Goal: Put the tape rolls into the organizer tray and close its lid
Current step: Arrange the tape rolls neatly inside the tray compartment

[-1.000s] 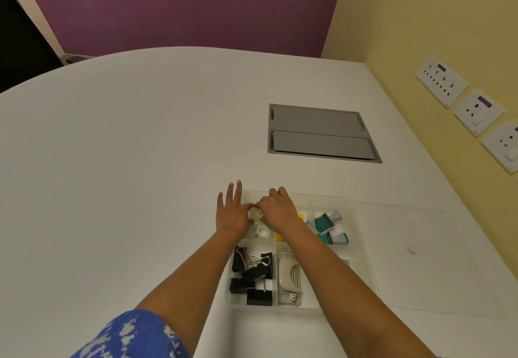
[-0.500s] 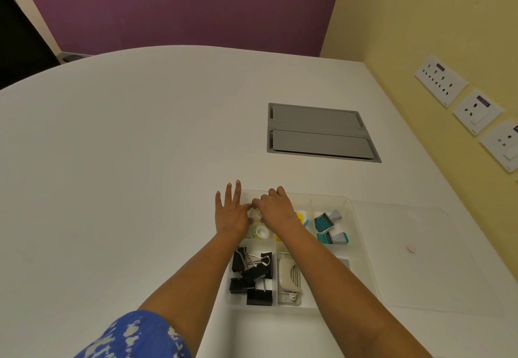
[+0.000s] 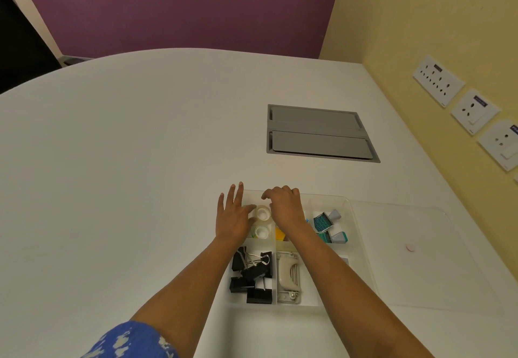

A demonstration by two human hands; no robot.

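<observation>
Fingers point(image 3: 238, 192) of my left hand point(image 3: 232, 217) spread, right hand point(image 3: 284, 206) curled loosely, bracketing the tape rolls point(image 3: 263, 213) to seat them in the organizer tray point(image 3: 361, 248).

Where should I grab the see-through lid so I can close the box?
Grab the lid by its far right edge, the long side nearest the yellow wall. It lies flat on the table beside the organizer tray, probably joined along the tray's side, so that free edge is likely the only part to lift. Slip fingertips under from the right and swing it over leftward.
</observation>
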